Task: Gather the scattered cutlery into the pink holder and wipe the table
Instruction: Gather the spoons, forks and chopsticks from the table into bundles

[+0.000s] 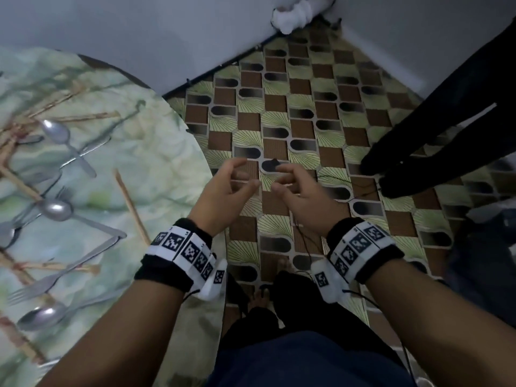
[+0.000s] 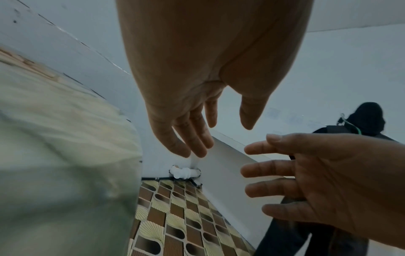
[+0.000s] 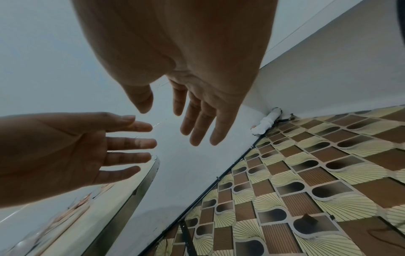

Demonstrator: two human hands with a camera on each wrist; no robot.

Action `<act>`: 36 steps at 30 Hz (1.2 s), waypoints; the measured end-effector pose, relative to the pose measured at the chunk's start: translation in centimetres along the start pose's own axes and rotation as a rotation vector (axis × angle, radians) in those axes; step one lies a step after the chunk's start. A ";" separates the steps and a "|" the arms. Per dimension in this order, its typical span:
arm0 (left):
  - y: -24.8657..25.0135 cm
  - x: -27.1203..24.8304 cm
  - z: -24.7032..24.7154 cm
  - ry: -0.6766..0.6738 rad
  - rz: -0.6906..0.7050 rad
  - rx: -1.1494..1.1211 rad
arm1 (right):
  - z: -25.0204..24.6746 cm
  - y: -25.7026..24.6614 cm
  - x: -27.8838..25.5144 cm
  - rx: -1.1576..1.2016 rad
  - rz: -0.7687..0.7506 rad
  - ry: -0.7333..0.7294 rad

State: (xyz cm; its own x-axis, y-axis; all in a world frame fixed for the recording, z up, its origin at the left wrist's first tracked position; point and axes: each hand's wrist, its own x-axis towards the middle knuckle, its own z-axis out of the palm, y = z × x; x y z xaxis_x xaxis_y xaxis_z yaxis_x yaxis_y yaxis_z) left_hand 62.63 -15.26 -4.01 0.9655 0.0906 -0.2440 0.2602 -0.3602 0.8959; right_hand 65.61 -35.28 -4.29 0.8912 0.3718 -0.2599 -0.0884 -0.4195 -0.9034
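Note:
A round table [image 1: 156,152] with a pale green patterned top fills the left of the head view. Scattered on it lie spoons [image 1: 55,209], a fork [image 1: 36,289], a single wooden chopstick [image 1: 131,205] and several more chopsticks. No pink holder or cloth is in view. Both hands hover over the floor, right of the table's edge. My left hand [image 1: 237,177] [image 2: 192,121] and my right hand [image 1: 290,180] [image 3: 192,112] face each other a little apart. Their fingers are relaxed and hold nothing.
Another person's dark-trousered legs [image 1: 432,135] stand at the right. A white pipe [image 1: 293,15] sits in the wall corner. Thin black cables [image 1: 360,188] run over the brown and green patterned floor [image 1: 279,107]. My own feet [image 1: 262,300] are below the hands.

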 end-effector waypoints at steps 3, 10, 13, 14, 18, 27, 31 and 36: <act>0.2 2.6 -0.9 0.068 -0.026 -0.037 | -0.3 -0.8 3.5 -0.011 -0.027 -0.028; 0.7 7.4 -2.4 0.153 -0.056 -0.071 | -1.4 -1.8 11.1 -0.022 -0.071 -0.129; 1.4 9.6 -2.7 0.199 -0.085 -0.068 | -2.5 -2.2 14.6 -0.014 -0.076 -0.197; 1.7 10.4 -2.9 0.219 -0.097 -0.056 | -3.0 -2.3 15.7 -0.006 -0.074 -0.221; 3.2 13.4 -3.6 0.255 -0.124 -0.066 | -5.4 -3.3 20.0 0.013 -0.072 -0.293; 4.4 20.1 -6.7 0.252 -0.202 -0.029 | -7.3 -6.1 29.8 -0.051 -0.046 -0.427; 4.1 23.6 -8.7 0.277 -0.198 0.001 | -6.9 -7.0 33.9 -0.078 -0.031 -0.444; 4.3 27.7 -11.4 0.265 -0.169 0.067 | -6.2 -8.8 38.9 -0.116 -0.044 -0.435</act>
State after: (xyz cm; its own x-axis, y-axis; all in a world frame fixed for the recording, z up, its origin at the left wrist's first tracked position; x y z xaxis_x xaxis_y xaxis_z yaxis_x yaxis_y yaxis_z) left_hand 90.59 -3.76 -2.70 0.8789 0.3904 -0.2742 0.4248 -0.3787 0.8223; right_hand 103.82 -22.28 -4.37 0.6205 0.6950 -0.3633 0.0180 -0.4758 -0.8794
